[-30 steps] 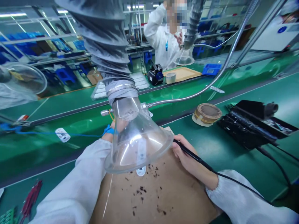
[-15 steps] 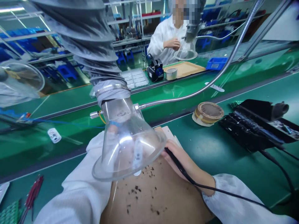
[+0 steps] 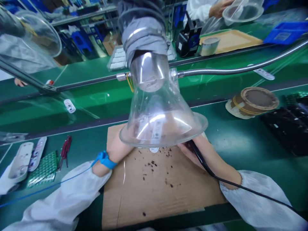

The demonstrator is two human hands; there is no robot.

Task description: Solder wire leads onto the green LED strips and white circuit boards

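A clear flared hood (image 3: 166, 106) hangs over brown cardboard (image 3: 156, 199), between me and my fingertips. My right hand (image 3: 189, 154), partly behind its rim, is closed around the black handle of a soldering iron (image 3: 196, 150), whose tip is hidden. My left hand (image 3: 121, 146) reaches in from the other side. Its fingers are blurred behind the hood, so what they hold cannot be made out. A blue wrist strap (image 3: 106, 159) circles that wrist. Between the hands, a white elongated part with dark holes (image 3: 156, 133) shows through the plastic.
Dark burnt specks mark the cardboard. White casings (image 3: 21, 160), green circuit boards (image 3: 44, 168) and red-handled tools (image 3: 64, 149) lie left. A round brown tub (image 3: 255, 101) and black equipment (image 3: 288, 128) stand right. The iron's cord (image 3: 255, 191) runs over my right sleeve. A co-worker's hand (image 3: 220, 8) shows opposite.
My view has tipped downward and shifted, bringing my left wrist, its blue strap and the left-side parts into sight. Both hands stay beneath the hood, with the soldering iron still in my right.
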